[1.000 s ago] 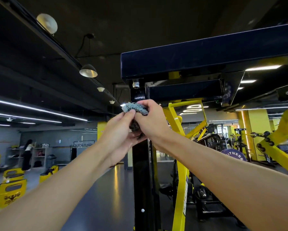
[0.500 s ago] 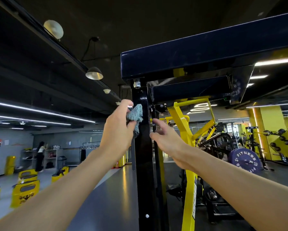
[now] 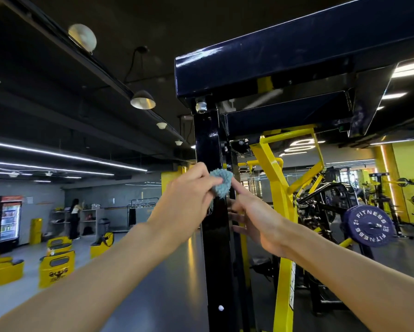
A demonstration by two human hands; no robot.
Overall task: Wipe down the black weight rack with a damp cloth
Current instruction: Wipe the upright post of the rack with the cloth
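The black weight rack's upright post [image 3: 215, 255] rises through the middle of the view and meets a wide black top beam [image 3: 285, 61]. My left hand [image 3: 187, 197] pinches a small grey-blue fluffy cloth [image 3: 221, 186] against the front of the post at about chest height of the frame. My right hand [image 3: 256, 216] is just right of the post, fingers spread and mostly straight, its index fingertip touching the cloth's right edge. The other right fingers point toward the post's side.
Yellow machine frames [image 3: 280, 212] stand right behind the post, with a purple weight plate [image 3: 369, 226] further right. Yellow benches [image 3: 56, 267] sit on the grey floor at left. A person [image 3: 74, 218] stands by far shelves near a drinks fridge [image 3: 8, 221].
Both hands were together on the cloth a second ago. The right hand let go and pulled aside, then came back so its index finger touches the cloth, which the left hand holds on the post.
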